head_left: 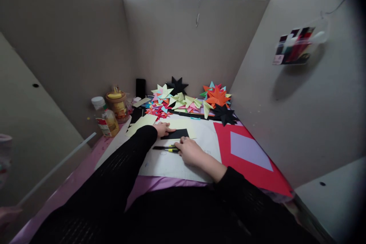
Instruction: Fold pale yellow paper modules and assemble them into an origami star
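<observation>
While my left hand [162, 128] lies open and flat on the black card's [177, 134] left edge, my right hand [190, 151] curls over a pen's [165, 148] end just below; I cannot tell if it grips. The card lies on yellow paper [184, 124] on the table [80, 183], with paper stars [187, 101] heaped behind.

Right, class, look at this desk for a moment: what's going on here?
A person sits at a desk walled in by cardboard. The left hand lies flat on the edge of a small black paper, which sits on a pale yellow sheet. The right hand rests on a black and yellow pen-like tool just in front. Folded paper stars are piled at the back, and a red sheet lies to the right.
</observation>
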The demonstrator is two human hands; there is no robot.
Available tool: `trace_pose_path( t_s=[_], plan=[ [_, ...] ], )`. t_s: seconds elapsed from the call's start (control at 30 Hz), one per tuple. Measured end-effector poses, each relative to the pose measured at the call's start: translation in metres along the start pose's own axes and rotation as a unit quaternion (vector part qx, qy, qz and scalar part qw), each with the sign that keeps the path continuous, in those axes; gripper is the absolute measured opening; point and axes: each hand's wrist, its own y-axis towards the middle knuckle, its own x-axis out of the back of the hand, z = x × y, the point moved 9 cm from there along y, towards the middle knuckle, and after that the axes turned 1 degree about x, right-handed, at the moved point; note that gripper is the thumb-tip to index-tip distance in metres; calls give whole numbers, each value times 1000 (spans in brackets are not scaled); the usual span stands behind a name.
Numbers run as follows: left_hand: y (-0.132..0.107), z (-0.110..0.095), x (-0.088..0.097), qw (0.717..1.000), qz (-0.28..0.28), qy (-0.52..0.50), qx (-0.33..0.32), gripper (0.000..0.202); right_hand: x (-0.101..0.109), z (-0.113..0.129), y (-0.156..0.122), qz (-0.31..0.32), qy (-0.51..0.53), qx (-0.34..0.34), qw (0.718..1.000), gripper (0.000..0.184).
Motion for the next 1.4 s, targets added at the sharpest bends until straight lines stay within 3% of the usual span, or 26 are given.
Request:
trace_pose_path(
  t_s=[0.07,0.2,0.3,0.4,0.57,0.67,0.73,0.87,0.93,1.03,1.1,1.17,1.23,1.3,1.4],
  plan=[
    [-3,-2,6,1000,-13,10,-8,49,6,-23,-9,11,9,7,1000,30],
    [-8,-6,24,997,-70,16,-5,46,29,-129,-31,-54,7,-167,984,35],
    [-10,-11,31,995,-99,10,4,44,28,-196,-43,-63,-1,-280,958,40],
    [-9,-19,28,996,-91,-4,6,58,16,-220,-41,-48,3,-308,950,40],
    [-6,-26,27,996,-87,-11,3,67,13,-197,-20,-70,10,-277,958,43],
    [-8,-29,30,994,-109,-13,0,62,21,-163,8,-130,107,-176,970,44],
    [-12,-31,30,989,-141,-40,-8,52,21,-146,27,-167,220,-121,953,40],
    [-27,-29,25,974,-201,-103,-4,18,5,-138,55,-201,326,-114,917,37],
    [-37,-16,28,958,-240,-158,18,17,-1,-139,60,-215,346,-109,907,33],
    [-58,21,40,924,-302,-223,74,24,-5,-139,60,-217,338,-93,911,30],
    [-75,49,49,921,-317,-183,135,25,-4,-137,57,-207,325,-77,919,32],
    [-92,74,52,924,-290,-94,230,28,-5,-129,57,-182,293,-53,937,39],
    [-108,82,56,913,-291,-51,283,33,-7,-121,60,-147,248,-35,957,53],
    [-110,66,58,918,-293,-4,268,35,-12,-118,62,-109,226,-41,967,63],
    [-81,7,44,967,-228,7,111,43,-16,-113,64,-77,256,-48,962,46]
  ],
)
